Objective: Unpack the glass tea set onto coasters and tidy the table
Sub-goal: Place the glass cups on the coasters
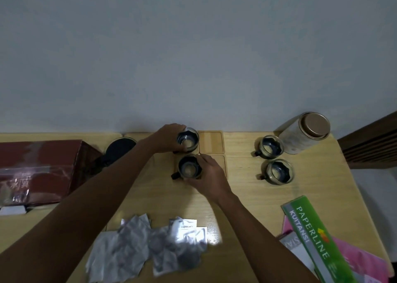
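Head view, looking down on a wooden table (242, 188) against a pale wall. Left hand (166, 138) grasps the far glass cup (187, 140), which sits on a wooden coaster; right hand (209, 175) grasps the near glass cup (188, 168), whose dark handle points away from that palm. Whether either cup has fully settled I cannot tell. Just beyond the right hand's fingertips two bare coasters (212, 141) lie side by side with the occupied ones. Well off to the right of the right hand, two more cups (271, 146) stand directly on the table beside a tall canister (305, 133), so I judge the unpacking about half done: those two cups are left to move onto the bare coasters. Left of the left forearm stand the dark red box (40, 166) and a dark round piece (120, 148) I cannot identify. Between the forearms, nearer the body, crumpled silver wrappers (146, 246) remain to be cleared, and papers (318, 237) lie outside the right forearm
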